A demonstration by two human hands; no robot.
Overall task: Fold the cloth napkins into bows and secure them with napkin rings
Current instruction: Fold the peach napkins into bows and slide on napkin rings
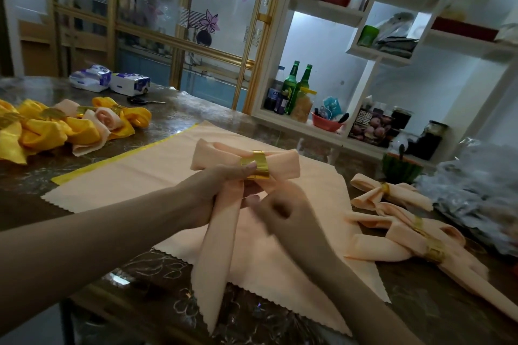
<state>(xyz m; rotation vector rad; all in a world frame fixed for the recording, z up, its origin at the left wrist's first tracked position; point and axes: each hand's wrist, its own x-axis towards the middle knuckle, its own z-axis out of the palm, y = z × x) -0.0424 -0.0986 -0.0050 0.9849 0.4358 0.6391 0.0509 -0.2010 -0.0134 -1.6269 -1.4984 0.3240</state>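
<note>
1. Now the left hand (pixel 221 185) grips a peach cloth napkin folded into a bow (pixel 280 166), held up above the worktop (pixel 168 274), thumb pressed on the side of a shiny gold metal napkin ring (pixel 255 165).
2. Ring sits round the bow's middle, one loop on each side; two long tails hang down from the left hand, tips reaching low over the worktop.
3. Right hand (pixel 283 210) just below the ring, beside the tails, fingers curled, motion-blurred; cannot tell if it pinches the cloth or holds nothing.
4. Flat peach napkin with zigzag edge (pixel 140 173) lies spread under the hands; a yellow cloth edge (pixel 123 157) shows along its far-left side.
5. Right of it: two finished peach bows with gold rings (pixel 392 196) (pixel 406 235), lying touching each other, beside a crinkled clear plastic bag (pixel 476 193).
6. Far left: heap of yellow and peach folded napkins (pixel 56 129), some ringed in gold.
7. Behind the heap: black-handled scissors (pixel 143 101) and two white-and-purple tissue packs (pixel 109 80).
8. White shelf unit (pixel 316 131) beyond the worktop holds two green glass bottles (pixel 294 84).
</note>
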